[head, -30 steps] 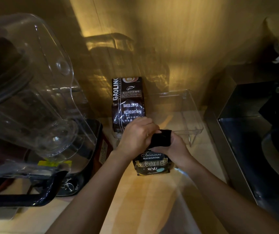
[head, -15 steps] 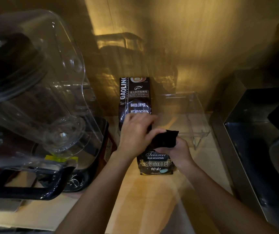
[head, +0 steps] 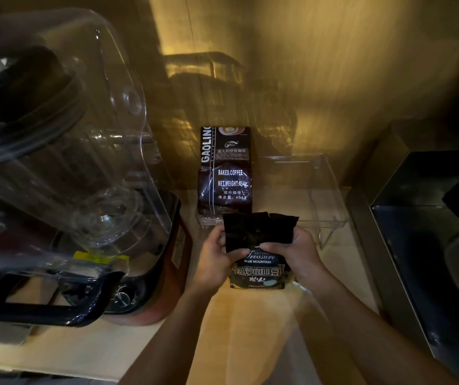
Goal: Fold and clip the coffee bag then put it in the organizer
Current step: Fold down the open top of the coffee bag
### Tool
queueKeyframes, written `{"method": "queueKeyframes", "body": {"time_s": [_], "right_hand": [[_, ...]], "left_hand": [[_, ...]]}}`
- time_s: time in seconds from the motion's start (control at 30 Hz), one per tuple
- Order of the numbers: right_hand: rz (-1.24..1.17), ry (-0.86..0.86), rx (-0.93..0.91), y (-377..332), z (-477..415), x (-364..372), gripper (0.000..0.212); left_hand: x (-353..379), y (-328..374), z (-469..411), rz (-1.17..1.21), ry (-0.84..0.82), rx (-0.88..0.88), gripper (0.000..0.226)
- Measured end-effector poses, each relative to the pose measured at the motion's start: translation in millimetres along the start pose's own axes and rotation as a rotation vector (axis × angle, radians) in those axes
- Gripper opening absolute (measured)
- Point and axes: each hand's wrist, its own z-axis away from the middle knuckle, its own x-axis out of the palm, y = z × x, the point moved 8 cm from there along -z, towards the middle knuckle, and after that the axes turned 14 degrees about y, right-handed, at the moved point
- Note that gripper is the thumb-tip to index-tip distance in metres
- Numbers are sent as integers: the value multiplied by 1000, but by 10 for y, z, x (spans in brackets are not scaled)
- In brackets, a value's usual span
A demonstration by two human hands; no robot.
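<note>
A: Beyond and left of our grip looms the blender [head: 64,168], its clear jar tilted over the counter [head: 250,329]. Straight beyond our hands sits the clear acrylic organizer [head: 323,190], with the Gaolin baked-coffee bag [head: 227,173] standing upright in its left end. The space to the right of that bag looks free.

B: And between our hands?

A: The Blue Mountain coffee bag [head: 259,269], standing on the counter just short of the organizer. Our left hand [head: 218,255] is closed on the left edge of its top flap [head: 259,232], and our right hand [head: 296,251] is closed on the right edge, thumb across the front.

B: What changed in the last second?

A: A second ago the top was bunched into a small dark wad with our left hand over it. Now the flap is spread wide and flat between our grips, standing up, with a small notch in its upper edge.

B: So the fold isn't made?

A: We judge it only squared up, ready to roll down toward the label. We see no clip anywhere, so clipping and placing the bag remain.
</note>
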Motion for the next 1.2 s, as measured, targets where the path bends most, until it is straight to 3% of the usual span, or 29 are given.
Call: {"method": "queueKeyframes", "body": {"time_s": [0.47, 0.83, 1.0, 1.2], "right_hand": [[-189, -3, 103, 28, 66, -115, 38], [-211, 102, 71, -32, 45, -177, 21], [-203, 286, 4, -97, 59, -325, 22], [-113, 176, -84, -214, 93, -285, 24]], "left_hand": [[-21, -120, 22, 374, 131, -162, 36], [-165, 144, -29, 221, 145, 167, 34], [-169, 124, -17, 200, 192, 180, 29], [-53, 121, -31, 177, 57, 109, 26]]}}
